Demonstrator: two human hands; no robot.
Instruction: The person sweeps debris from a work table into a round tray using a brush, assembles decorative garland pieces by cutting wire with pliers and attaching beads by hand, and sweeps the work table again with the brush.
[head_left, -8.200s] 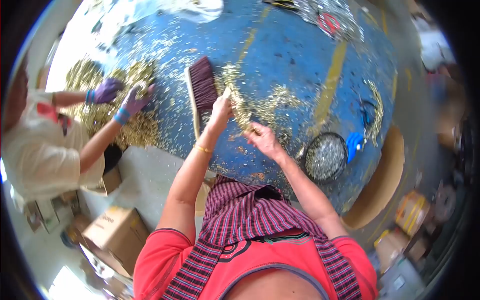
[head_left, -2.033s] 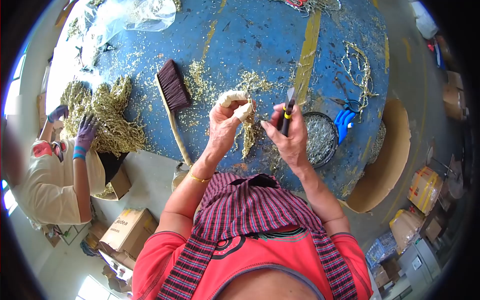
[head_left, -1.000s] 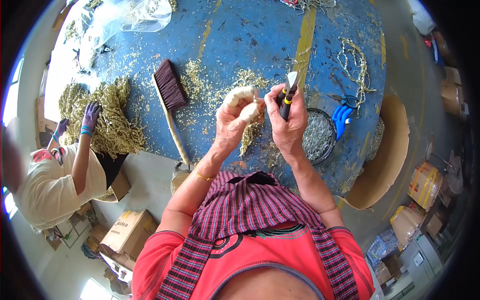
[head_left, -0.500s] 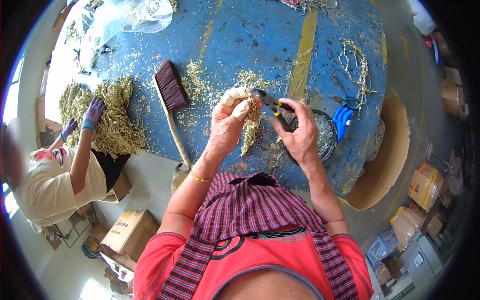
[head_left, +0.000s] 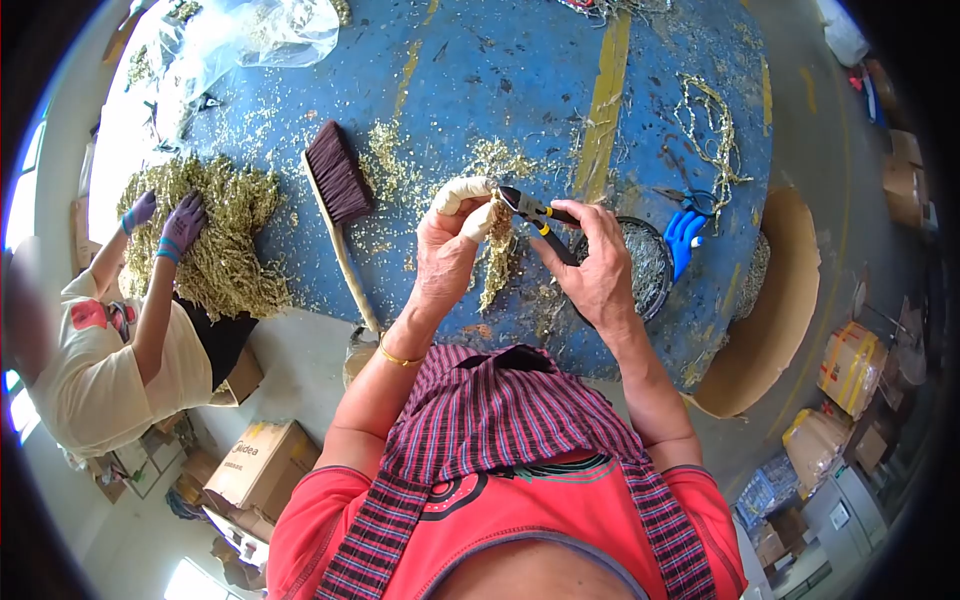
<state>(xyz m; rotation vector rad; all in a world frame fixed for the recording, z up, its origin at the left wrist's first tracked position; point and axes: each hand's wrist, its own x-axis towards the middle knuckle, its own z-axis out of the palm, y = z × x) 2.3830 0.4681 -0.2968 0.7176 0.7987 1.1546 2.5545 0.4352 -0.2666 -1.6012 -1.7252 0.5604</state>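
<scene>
My left hand (head_left: 445,250), its thumb and forefinger wrapped in pale tape, pinches a small bunch of dried plant sprigs (head_left: 496,272) that hangs down over the table. In my right hand (head_left: 603,268) is a pair of pliers (head_left: 527,206) with black and yellow handles. The handles are spread, and the dark jaws are at the top of the bunch, beside my left fingertips. Whether the jaws touch anything there is too small to tell. Below my right hand, partly hidden by it, stands a round black tray (head_left: 655,300) of short grey-green pieces.
A long-handled brush (head_left: 338,175) lies left on the blue table (head_left: 510,95). Further left, a co-worker's gloved hands rest on a big dried-plant heap (head_left: 235,235). To the right are scissors (head_left: 690,195), a blue glove (head_left: 683,240), tangled strands (head_left: 722,150) and curved cardboard (head_left: 765,320).
The pliers have shifted slightly left and their handles look wider apart. My left hand has barely moved. The co-worker's left hand has moved up onto the plant heap.
</scene>
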